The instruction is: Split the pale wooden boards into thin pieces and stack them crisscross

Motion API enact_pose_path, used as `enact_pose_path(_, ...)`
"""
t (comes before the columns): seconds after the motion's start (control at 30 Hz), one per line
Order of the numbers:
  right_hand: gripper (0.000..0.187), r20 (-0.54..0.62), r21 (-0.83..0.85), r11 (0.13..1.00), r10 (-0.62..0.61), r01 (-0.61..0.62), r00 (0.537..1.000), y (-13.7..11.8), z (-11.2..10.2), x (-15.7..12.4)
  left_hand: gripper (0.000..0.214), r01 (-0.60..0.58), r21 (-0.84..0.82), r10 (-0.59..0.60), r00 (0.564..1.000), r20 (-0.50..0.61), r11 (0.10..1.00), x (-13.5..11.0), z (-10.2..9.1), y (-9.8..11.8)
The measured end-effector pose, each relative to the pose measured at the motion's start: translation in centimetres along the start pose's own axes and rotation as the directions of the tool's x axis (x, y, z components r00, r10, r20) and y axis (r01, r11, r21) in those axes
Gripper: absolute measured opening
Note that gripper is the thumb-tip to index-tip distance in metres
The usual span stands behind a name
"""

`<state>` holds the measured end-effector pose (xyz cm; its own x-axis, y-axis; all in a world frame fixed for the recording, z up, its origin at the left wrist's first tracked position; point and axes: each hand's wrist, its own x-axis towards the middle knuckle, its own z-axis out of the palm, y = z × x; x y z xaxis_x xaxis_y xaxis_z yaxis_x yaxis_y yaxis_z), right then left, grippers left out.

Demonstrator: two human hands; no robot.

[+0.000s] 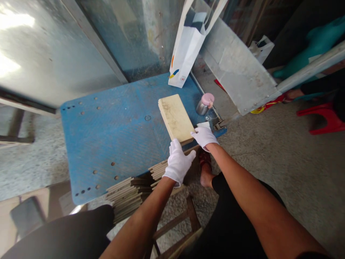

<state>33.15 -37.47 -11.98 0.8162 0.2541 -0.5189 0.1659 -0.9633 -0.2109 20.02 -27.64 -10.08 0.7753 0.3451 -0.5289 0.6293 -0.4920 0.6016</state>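
A thick cream tile (175, 118) with dirty yellowish marks lies flat on the blue metal table (107, 144), near its right side. My right hand (204, 138), in a white glove, presses against the tile's near right corner. My left hand (178, 165), also white-gloved, is just below the tile's near edge, fingers apart, with its thumb close to that edge. Under and beside it, a stack of thin tiles (129, 196) rises in offset layers along the table's near edge. Its lower part is hidden by my left forearm.
A steel flask with a pink lid (206, 104) and a small glass (212, 115) stand beyond the tile. A white paper bag (185, 50) leans at the table's far edge. A galvanized metal sheet (237, 68) slants to the right. A red plastic stool (323, 118) stands on the concrete floor.
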Motion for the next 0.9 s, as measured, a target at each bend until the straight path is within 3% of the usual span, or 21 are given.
enact_pose_path(0.2,0.040,-0.002,-0.019,1.000,0.015,-0.015,1.000,-0.5,-0.3,-0.5,0.099,-0.020,0.030,0.020,1.000,0.012,0.999,-0.6,-0.2,0.3)
enact_pose_path(0.53,0.052,0.029,-0.065,0.996,0.064,-0.062,0.998,0.2,-1.3,-1.3,0.099,-0.045,0.045,0.042,0.997,0.063,0.998,-3.2,1.1,1.4)
enact_pose_path(0.67,0.064,0.064,-0.089,0.991,0.109,-0.103,0.992,1.8,-1.5,-2.0,0.100,-0.074,-0.091,0.081,0.994,0.078,0.993,-5.3,2.1,0.3)
enact_pose_path(0.77,0.076,0.144,-0.071,0.987,0.154,-0.145,0.978,3.2,-1.3,-2.4,0.099,-0.030,-0.252,0.059,0.992,0.107,0.967,-6.3,2.9,-1.0)
enact_pose_path(0.9,0.082,0.168,-0.069,0.987,0.152,-0.142,0.974,3.7,-0.9,-2.4,0.085,0.082,-0.472,-0.027,0.992,0.122,0.878,-4.5,2.8,-2.3)
